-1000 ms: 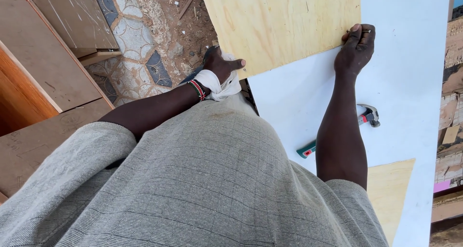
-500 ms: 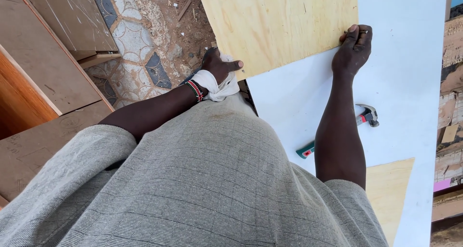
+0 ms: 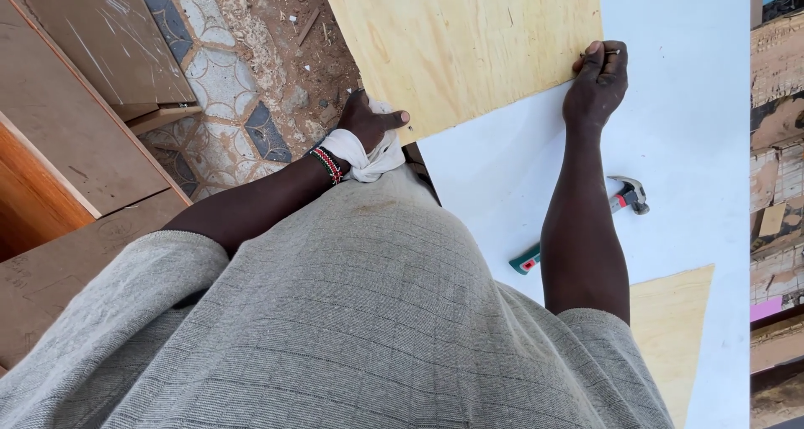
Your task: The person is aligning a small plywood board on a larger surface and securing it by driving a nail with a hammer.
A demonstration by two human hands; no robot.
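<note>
- Plywood sheet: pale yellow, visible grain, lying flat on white surface, one corner overhanging the edge.
- White cloth: crumpled, bunched at sheet's near left edge.
- Small nail: at sheet's right edge.

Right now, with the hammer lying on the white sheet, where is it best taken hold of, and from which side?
Probably by the handle's grip end, coming from above. The hammer lies flat on the white sheet, its metal head toward the sheet's far edge, and the right forearm covers the middle of the handle. The grip end pokes out clear on the near side, so fingers could close around it.
</note>
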